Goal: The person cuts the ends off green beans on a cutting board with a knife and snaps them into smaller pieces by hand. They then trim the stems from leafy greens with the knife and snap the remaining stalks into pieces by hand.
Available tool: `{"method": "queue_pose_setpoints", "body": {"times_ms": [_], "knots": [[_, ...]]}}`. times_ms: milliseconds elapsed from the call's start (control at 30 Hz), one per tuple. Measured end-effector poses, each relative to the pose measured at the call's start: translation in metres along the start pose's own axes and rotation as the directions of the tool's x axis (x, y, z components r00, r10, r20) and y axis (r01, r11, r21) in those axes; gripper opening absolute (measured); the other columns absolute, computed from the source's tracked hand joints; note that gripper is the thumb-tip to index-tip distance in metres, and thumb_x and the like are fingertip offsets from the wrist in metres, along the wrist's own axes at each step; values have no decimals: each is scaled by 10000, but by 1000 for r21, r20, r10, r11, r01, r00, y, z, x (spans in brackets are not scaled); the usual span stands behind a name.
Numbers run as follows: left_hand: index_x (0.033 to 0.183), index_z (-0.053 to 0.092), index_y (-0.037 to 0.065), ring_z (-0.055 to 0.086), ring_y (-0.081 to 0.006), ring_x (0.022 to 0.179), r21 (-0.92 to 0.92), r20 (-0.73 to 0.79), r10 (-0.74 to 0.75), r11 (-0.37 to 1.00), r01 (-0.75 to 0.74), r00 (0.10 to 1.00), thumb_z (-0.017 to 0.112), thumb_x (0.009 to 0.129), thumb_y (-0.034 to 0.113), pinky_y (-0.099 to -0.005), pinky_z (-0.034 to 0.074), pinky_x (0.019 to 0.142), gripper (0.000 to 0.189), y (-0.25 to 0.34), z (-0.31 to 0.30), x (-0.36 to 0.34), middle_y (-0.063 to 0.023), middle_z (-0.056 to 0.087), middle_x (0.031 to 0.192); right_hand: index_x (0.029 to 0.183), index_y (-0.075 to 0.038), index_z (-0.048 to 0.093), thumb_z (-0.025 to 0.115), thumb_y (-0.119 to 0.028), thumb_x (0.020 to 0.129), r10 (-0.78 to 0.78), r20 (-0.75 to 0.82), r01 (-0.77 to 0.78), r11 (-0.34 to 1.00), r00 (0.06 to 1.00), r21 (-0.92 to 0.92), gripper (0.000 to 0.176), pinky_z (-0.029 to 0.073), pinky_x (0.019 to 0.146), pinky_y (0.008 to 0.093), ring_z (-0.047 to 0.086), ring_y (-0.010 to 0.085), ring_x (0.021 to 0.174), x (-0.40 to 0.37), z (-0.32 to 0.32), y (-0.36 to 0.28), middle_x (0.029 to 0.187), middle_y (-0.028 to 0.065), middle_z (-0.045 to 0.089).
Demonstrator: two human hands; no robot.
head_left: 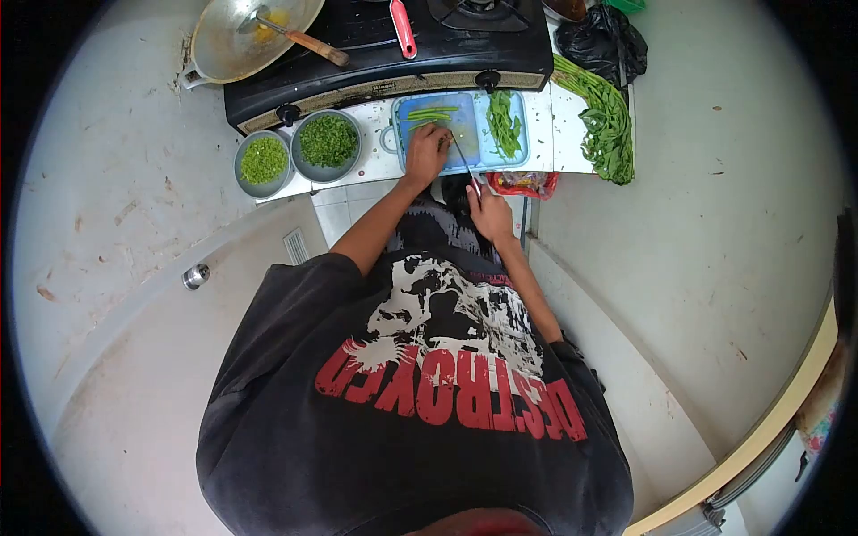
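Note:
My left hand (427, 154) rests on the blue cutting board (420, 152) with its fingers curled down over the lower green stems (433, 114); what lies right under the fingertips is mostly hidden. My right hand (490, 216) is closed around the handle of a knife (463, 154). The blade slants up and left across the board, its tip close to my left fingertips. On the right part of the light-blue tray (525, 147) under the board lies a bunch of leafy greens (503, 123).
Left of the tray stand two grey bowls, one of light-green chopped pieces (263, 161), one of darker chopped greens (327, 141). Behind is a black gas stove (375, 54) with a wok (234, 54). More leafy greens (608, 134) and a black plastic bag (608, 40) lie right.

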State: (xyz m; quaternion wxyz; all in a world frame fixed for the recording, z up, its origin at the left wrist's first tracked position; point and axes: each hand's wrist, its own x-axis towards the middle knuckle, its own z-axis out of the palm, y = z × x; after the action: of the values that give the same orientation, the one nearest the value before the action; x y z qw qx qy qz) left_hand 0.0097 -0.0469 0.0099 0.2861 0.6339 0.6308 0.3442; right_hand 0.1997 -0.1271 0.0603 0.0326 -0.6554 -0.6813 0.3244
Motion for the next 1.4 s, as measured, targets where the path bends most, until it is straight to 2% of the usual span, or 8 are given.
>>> {"method": "queue_pose_setpoints", "body": {"times_ms": [300,733,1033,1133,1233,1333,1400], "knots": [[922,702,34,602,-359,973,-15,2,12,1000,-12,1000,722,833,74,-440,473,877,99,2,-3,-2,-132,660,950,991,7,594,441,-444,1037,15,25,-13,997,1000,-80,478,544,676,580,674,494,720,5,-3,-5,742,301,667],[899,700,30,604,-364,932,4,-58,92,996,-92,994,724,827,83,-446,471,851,93,-2,0,-2,-139,651,914,1010,21,609,467,-406,1032,56,50,-52,997,997,-65,450,553,692,576,685,483,735,4,-4,-14,751,295,678],[903,706,21,600,-361,891,-18,-56,41,999,-42,998,708,823,41,-444,486,799,82,0,1,-5,-147,624,888,973,22,625,482,-381,1021,14,40,-11,998,999,-65,431,557,676,573,690,480,731,8,-10,-18,774,298,684],[914,707,17,624,-355,847,2,-115,91,996,-91,989,731,840,87,-437,491,771,104,-3,4,-8,-146,650,898,976,21,625,486,-374,1019,6,27,-3,997,1000,-83,420,558,678,570,691,479,728,11,-9,-19,780,297,687],[921,719,23,628,-349,832,11,-113,93,996,-93,989,723,854,85,-435,498,757,92,-7,7,-9,-141,647,891,976,19,624,488,-369,1018,-5,7,5,996,1000,-89,413,558,685,567,693,477,728,9,-7,-17,781,295,688],[925,724,25,629,-342,840,11,-104,70,998,-69,992,720,862,87,-435,503,761,88,-5,7,-12,-137,639,886,978,20,623,489,-372,1017,5,5,-5,995,1000,-98,416,558,699,566,695,474,737,5,-8,-18,783,297,688],[925,721,24,626,-343,856,16,-135,108,994,-106,985,718,865,88,-435,504,769,88,-3,7,-12,-134,634,891,979,20,624,489,-376,1018,29,28,-26,994,999,-110,420,558,707,564,695,473,745,0,-11,-18,781,297,687]]}}
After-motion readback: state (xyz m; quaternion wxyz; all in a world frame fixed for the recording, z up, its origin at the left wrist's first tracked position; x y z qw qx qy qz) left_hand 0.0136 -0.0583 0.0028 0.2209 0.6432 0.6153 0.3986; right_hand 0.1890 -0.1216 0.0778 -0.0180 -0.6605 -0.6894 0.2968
